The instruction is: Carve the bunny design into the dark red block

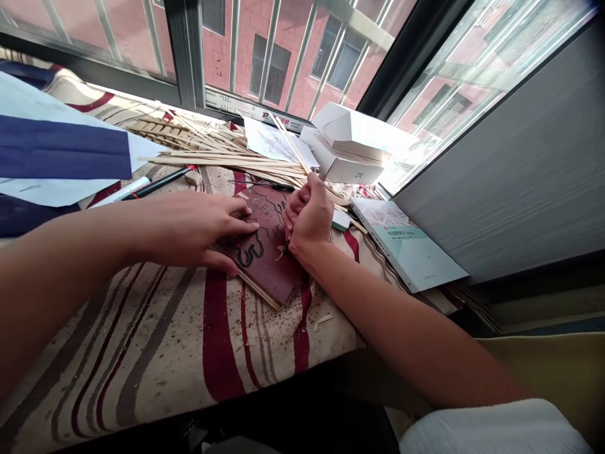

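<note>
A dark red wooden board [265, 255] with a carved pattern lies on the striped cloth. My left hand [189, 228] rests flat on its left side, fingers stretched out and pressing it down. My right hand [309, 214] is closed in a fist round a small carving tool [285, 244], whose tip touches the board's right part. Wood shavings lie scattered about the board on the cloth [165, 340].
A heap of thin wooden slats [212, 148] lies behind the board under the window. White boxes [350, 148] stand at the back right, a book [411, 249] lies to the right, and pens [142, 185] and blue-white paper [57, 151] lie to the left.
</note>
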`<control>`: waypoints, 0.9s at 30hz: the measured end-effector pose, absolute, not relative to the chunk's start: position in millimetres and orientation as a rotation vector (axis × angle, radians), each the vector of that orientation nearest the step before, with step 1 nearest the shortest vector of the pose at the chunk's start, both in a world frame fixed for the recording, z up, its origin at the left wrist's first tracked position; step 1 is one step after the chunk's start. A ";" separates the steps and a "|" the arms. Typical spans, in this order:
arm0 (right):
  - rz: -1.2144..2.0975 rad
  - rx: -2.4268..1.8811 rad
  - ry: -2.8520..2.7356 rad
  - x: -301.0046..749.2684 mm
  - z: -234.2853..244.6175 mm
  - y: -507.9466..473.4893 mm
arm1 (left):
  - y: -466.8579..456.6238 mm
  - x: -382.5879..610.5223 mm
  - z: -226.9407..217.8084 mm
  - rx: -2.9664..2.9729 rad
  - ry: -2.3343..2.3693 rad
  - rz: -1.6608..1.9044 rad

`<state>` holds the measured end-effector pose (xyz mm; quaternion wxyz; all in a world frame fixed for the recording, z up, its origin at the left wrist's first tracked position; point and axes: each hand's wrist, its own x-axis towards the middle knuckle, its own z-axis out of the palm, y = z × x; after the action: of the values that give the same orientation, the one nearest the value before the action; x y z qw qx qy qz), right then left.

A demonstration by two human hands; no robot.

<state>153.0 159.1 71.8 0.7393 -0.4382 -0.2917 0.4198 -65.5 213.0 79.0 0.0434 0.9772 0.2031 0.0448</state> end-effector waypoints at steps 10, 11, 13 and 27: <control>1.031 -0.905 -0.572 151.7 80.2 160.3 | 211.0 -68.3 84.2 2.996 0.697 -0.143; 1.027 -0.904 -0.589 153.7 80.5 159.9 | 211.4 -68.6 83.9 2.986 0.697 -0.129; 1.020 -0.910 -0.603 157.4 81.6 158.8 | 212.0 -68.8 82.8 2.968 0.685 -0.076; 0.997 -0.978 -0.700 153.8 76.1 160.4 | 212.5 -67.5 74.3 3.054 0.620 0.041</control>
<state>153.8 160.4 76.1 0.7102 -0.4407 -0.3154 0.4493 -67.5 212.5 74.3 0.0125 0.9799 0.1989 0.0131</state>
